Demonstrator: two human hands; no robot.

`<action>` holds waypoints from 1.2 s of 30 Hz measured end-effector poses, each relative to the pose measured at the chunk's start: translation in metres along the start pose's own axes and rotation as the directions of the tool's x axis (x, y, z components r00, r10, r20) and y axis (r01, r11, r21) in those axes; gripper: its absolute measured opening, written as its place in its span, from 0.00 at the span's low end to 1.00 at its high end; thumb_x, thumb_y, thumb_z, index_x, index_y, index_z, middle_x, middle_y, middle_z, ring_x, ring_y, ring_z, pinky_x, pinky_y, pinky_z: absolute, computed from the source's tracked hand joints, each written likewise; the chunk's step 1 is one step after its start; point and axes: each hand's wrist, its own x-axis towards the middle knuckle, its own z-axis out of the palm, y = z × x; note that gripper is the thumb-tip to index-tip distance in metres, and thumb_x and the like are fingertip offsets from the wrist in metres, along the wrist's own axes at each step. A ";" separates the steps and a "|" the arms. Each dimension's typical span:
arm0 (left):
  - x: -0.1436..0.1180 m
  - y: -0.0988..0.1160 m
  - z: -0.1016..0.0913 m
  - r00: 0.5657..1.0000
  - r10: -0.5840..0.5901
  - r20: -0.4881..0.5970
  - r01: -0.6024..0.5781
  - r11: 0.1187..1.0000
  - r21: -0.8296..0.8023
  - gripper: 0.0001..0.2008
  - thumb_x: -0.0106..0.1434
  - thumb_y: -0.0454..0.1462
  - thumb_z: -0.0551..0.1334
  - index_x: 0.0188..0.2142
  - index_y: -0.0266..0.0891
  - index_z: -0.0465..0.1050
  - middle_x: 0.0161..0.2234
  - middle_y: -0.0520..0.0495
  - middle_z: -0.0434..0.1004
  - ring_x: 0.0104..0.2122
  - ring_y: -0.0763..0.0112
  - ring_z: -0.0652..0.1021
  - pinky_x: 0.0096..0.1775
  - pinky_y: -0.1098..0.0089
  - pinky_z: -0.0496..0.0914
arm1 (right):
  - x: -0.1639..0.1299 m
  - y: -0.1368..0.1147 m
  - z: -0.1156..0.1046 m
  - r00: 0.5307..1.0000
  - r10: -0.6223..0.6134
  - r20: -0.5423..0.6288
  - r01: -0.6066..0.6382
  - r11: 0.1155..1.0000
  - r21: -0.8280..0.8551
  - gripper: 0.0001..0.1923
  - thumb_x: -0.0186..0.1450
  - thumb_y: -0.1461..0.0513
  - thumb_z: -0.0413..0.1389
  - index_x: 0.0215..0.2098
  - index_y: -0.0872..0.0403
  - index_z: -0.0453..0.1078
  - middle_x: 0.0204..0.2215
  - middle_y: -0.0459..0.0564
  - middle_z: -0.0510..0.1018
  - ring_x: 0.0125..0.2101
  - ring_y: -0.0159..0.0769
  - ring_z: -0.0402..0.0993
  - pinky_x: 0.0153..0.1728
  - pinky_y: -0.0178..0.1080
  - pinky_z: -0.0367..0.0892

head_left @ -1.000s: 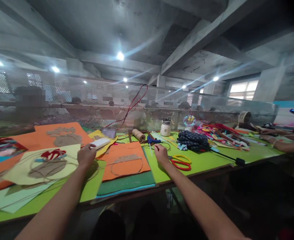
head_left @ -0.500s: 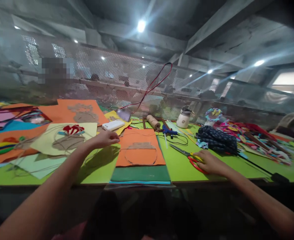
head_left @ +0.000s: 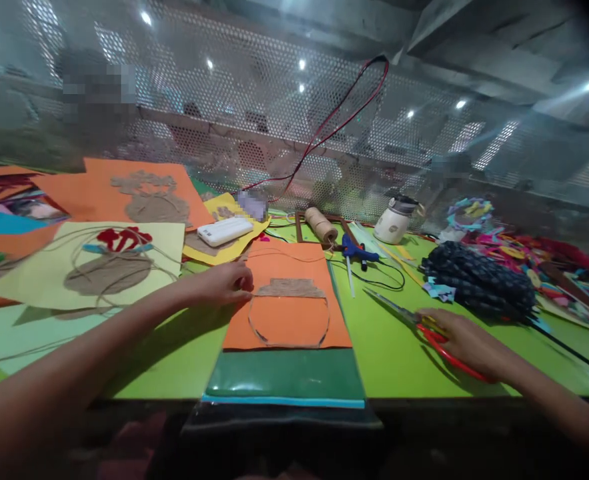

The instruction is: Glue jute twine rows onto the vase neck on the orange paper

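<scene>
Since the first frame your left grip (head_left: 224,283) has come off the white box (head_left: 225,231) to the orange sheet (head_left: 289,257), and your right grip (head_left: 467,337) has gone out from beside the glue gun (head_left: 357,251) to the scissors (head_left: 408,316).

Your right grip is closed round the scissors' handles, the blades pointing away from it, up and to the left over the counter (head_left: 384,360). Your left grip is half curled at the sheet's left edge; you cannot tell from here whether it pinches anything.

The sheet lies just right of your left grip, on top of a green sheet (head_left: 284,373). Beside your left fingertips, the brown band (head_left: 291,288) looks laid and filled. Below it, the rounded outline (head_left: 328,321) is down, but its inside is bare orange. Left of that grip, the brown shape (head_left: 107,275) on the pale sheet (head_left: 44,270) is filled, with red above it; by that measure, the piece beside your grip looks only part done, with the body left to fill.

Between your two grips, farther off, lies the spool (head_left: 320,225). The umbrella (head_left: 479,283) sits just beyond your right grip.
</scene>
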 end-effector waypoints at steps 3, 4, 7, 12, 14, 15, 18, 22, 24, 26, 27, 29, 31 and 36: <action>-0.001 -0.005 0.005 1.000 0.023 0.001 -0.023 1.000 -0.006 0.11 0.64 0.46 0.61 0.38 0.42 0.75 0.42 0.42 0.80 0.38 0.60 0.80 0.39 0.65 0.71 | -0.013 -0.005 -0.002 0.988 -0.094 -0.126 0.095 0.995 0.008 0.26 0.68 0.57 0.53 0.63 0.51 0.72 0.47 0.62 0.81 0.46 0.54 0.80 0.48 0.53 0.76; -0.001 -0.006 0.007 0.999 0.037 0.004 -0.037 0.999 -0.012 0.11 0.65 0.45 0.61 0.37 0.42 0.75 0.42 0.43 0.80 0.38 0.61 0.80 0.39 0.65 0.71 | -0.013 -0.013 -0.004 0.974 -0.152 -0.166 0.158 0.987 0.022 0.26 0.69 0.58 0.53 0.65 0.50 0.71 0.45 0.60 0.79 0.44 0.53 0.80 0.46 0.52 0.77; -0.004 -0.009 0.011 0.998 0.066 0.006 -0.066 0.997 -0.029 0.11 0.68 0.45 0.59 0.38 0.42 0.76 0.43 0.43 0.78 0.38 0.62 0.79 0.40 0.65 0.70 | 0.005 -0.057 -0.013 0.905 -0.350 -0.241 0.369 0.929 0.038 0.29 0.68 0.65 0.53 0.66 0.48 0.68 0.42 0.57 0.75 0.40 0.48 0.78 0.42 0.47 0.76; -0.011 -0.013 0.015 0.992 0.124 -0.026 -0.125 0.991 -0.056 0.10 0.71 0.43 0.58 0.41 0.42 0.76 0.43 0.43 0.77 0.38 0.64 0.77 0.40 0.65 0.69 | 0.068 -0.133 -0.020 0.782 -0.604 -0.153 0.615 0.788 0.037 0.31 0.64 0.72 0.56 0.65 0.52 0.69 0.39 0.55 0.71 0.37 0.43 0.71 0.34 0.39 0.67; -0.015 -0.012 0.016 0.990 0.136 -0.041 -0.137 0.989 -0.046 0.10 0.72 0.43 0.57 0.41 0.42 0.76 0.43 0.43 0.77 0.38 0.65 0.77 0.39 0.65 0.68 | 0.088 -0.151 -0.020 0.757 -0.642 -0.120 0.649 0.760 0.029 0.30 0.64 0.73 0.57 0.64 0.53 0.70 0.39 0.54 0.71 0.36 0.41 0.68 0.32 0.38 0.63; -0.017 -0.010 0.017 0.990 0.134 -0.050 -0.136 0.990 -0.039 0.11 0.73 0.42 0.57 0.40 0.42 0.76 0.43 0.43 0.76 0.37 0.65 0.76 0.39 0.65 0.68 | 0.096 -0.157 -0.021 0.748 -0.655 -0.108 0.661 0.750 0.029 0.30 0.64 0.73 0.57 0.63 0.53 0.70 0.39 0.54 0.71 0.35 0.40 0.68 0.32 0.37 0.61; -0.022 -0.001 0.018 0.988 0.128 -0.092 -0.131 0.991 -0.026 0.14 0.75 0.42 0.54 0.36 0.42 0.75 0.40 0.44 0.75 0.35 0.65 0.75 0.37 0.64 0.67 | 0.110 -0.169 -0.022 0.729 -0.679 -0.085 0.683 0.729 0.036 0.28 0.65 0.74 0.56 0.61 0.52 0.72 0.38 0.53 0.71 0.34 0.39 0.66 0.32 0.36 0.59; -0.026 0.007 0.020 0.982 0.136 -0.134 -0.137 0.991 0.000 0.17 0.76 0.42 0.52 0.32 0.42 0.73 0.37 0.44 0.73 0.32 0.65 0.72 0.34 0.62 0.64 | 0.116 -0.176 -0.021 0.725 -0.687 -0.051 0.689 0.723 0.047 0.22 0.65 0.72 0.59 0.56 0.52 0.74 0.39 0.52 0.71 0.34 0.37 0.66 0.31 0.36 0.58; -0.027 0.008 0.021 0.979 0.149 -0.141 -0.150 0.989 0.006 0.17 0.76 0.42 0.51 0.32 0.42 0.72 0.36 0.44 0.73 0.32 0.65 0.71 0.34 0.62 0.63 | 0.117 -0.178 -0.019 0.725 -0.687 -0.045 0.689 0.724 0.037 0.22 0.65 0.71 0.60 0.56 0.52 0.74 0.38 0.52 0.71 0.32 0.36 0.66 0.31 0.36 0.58; -0.026 0.006 0.022 0.977 0.158 -0.142 -0.159 0.987 0.004 0.17 0.76 0.41 0.51 0.32 0.42 0.71 0.36 0.44 0.72 0.32 0.65 0.71 0.34 0.62 0.63 | 0.118 -0.178 -0.016 0.729 -0.683 -0.043 0.685 0.729 0.022 0.23 0.66 0.71 0.60 0.57 0.51 0.73 0.38 0.51 0.71 0.32 0.36 0.66 0.31 0.36 0.57; -0.026 0.005 0.022 0.977 0.158 -0.143 -0.159 0.987 0.001 0.17 0.76 0.41 0.51 0.31 0.42 0.70 0.36 0.44 0.72 0.32 0.65 0.71 0.34 0.62 0.63 | 0.118 -0.177 -0.014 0.730 -0.682 -0.039 0.683 0.730 0.016 0.23 0.66 0.71 0.60 0.58 0.51 0.73 0.38 0.51 0.71 0.31 0.35 0.66 0.30 0.36 0.56; -0.024 0.004 0.022 0.977 0.163 -0.137 -0.165 0.986 -0.009 0.16 0.76 0.41 0.52 0.31 0.43 0.70 0.35 0.45 0.72 0.32 0.64 0.71 0.34 0.61 0.63 | 0.119 -0.176 -0.013 0.730 -0.683 -0.034 0.684 0.730 0.011 0.24 0.66 0.71 0.59 0.59 0.50 0.72 0.37 0.50 0.70 0.31 0.35 0.66 0.30 0.36 0.56; -0.024 0.004 0.021 0.977 0.168 -0.130 -0.172 0.985 -0.018 0.16 0.75 0.41 0.53 0.31 0.43 0.70 0.35 0.45 0.72 0.32 0.64 0.71 0.34 0.61 0.63 | 0.119 -0.175 -0.012 0.718 -0.694 -0.047 0.695 0.719 0.008 0.25 0.66 0.70 0.59 0.60 0.50 0.71 0.37 0.50 0.70 0.30 0.35 0.66 0.30 0.36 0.55; -0.024 0.005 0.020 0.980 0.151 -0.127 -0.154 0.988 -0.010 0.16 0.75 0.41 0.52 0.31 0.44 0.70 0.36 0.44 0.73 0.32 0.64 0.72 0.34 0.61 0.64 | 0.120 -0.175 -0.012 0.704 -0.707 -0.072 0.707 0.706 -0.027 0.20 0.67 0.67 0.59 0.57 0.51 0.72 0.36 0.50 0.70 0.28 0.34 0.64 0.29 0.37 0.52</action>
